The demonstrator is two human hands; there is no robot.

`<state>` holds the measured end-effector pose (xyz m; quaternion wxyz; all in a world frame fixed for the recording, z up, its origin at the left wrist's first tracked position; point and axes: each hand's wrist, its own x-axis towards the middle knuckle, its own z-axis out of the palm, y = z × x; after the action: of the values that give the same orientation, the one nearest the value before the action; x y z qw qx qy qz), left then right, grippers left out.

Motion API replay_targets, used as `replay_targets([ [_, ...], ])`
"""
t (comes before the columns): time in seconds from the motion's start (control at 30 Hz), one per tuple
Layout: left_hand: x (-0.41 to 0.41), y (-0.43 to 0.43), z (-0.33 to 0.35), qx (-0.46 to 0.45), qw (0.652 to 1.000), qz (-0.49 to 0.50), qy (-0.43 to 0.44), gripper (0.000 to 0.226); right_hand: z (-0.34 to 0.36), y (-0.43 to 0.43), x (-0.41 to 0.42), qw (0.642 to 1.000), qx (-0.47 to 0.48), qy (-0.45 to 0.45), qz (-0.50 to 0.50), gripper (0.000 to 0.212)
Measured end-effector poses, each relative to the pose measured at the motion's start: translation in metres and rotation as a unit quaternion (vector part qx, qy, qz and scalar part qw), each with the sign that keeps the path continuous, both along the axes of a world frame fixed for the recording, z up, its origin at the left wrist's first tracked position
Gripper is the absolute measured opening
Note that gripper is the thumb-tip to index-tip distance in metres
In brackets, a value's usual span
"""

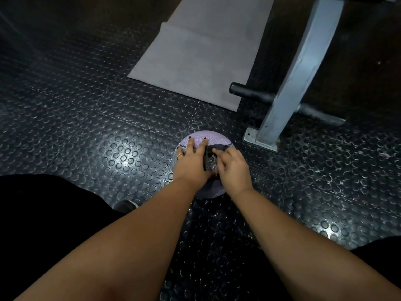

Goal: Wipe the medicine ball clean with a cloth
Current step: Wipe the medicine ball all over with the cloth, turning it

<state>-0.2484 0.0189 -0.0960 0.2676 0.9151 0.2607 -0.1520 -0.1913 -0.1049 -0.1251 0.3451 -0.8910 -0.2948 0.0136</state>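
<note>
A pale purple medicine ball (213, 137) sits on the black studded rubber floor, mostly covered by my two hands. My left hand (191, 161) lies flat on top of the ball with fingers spread and straight. A ring shows on one finger. My right hand (233, 168) grips a small dark cloth (210, 158) and presses it against the ball's top, right beside my left hand. Part of the cloth pokes out past my right fingers toward the ball's far right side.
A grey metal machine leg (290, 83) with a bolted foot plate (261, 141) and a black crossbar (251, 94) stands just right of the ball. A grey mat (195, 57) lies farther ahead. My dark-clothed legs and a shoe (124, 206) are at the lower left.
</note>
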Motion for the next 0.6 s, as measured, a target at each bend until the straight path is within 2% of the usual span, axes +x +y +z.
replay_targets([
  [0.13, -0.002, -0.001, -0.001, 0.008, 1.0, -0.006, 0.0, 0.102, -0.005, -0.001, 0.02, 0.994, -0.024, 0.035, -0.096, 0.028],
  [0.2, -0.002, -0.002, -0.003, 0.01, 1.0, -0.006, 0.0, 0.103, -0.005, -0.002, 0.026, 0.992, -0.035, 0.046, -0.112, 0.028],
  [0.3, -0.001, 0.002, -0.004, 0.001, 1.0, 0.001, 0.0, 0.102, -0.003, 0.003, 0.014, 0.997, -0.021, 0.016, -0.066, 0.028],
  [0.47, 0.0, 0.003, -0.001, -0.006, 1.0, 0.01, -0.006, 0.089, 0.004, 0.006, -0.012, 0.996, -0.032, -0.049, 0.066, 0.033],
  [0.6, -0.002, 0.002, -0.002, -0.008, 1.0, 0.005, -0.005, 0.096, 0.003, 0.002, 0.0, 0.999, 0.008, -0.009, 0.031, 0.027],
])
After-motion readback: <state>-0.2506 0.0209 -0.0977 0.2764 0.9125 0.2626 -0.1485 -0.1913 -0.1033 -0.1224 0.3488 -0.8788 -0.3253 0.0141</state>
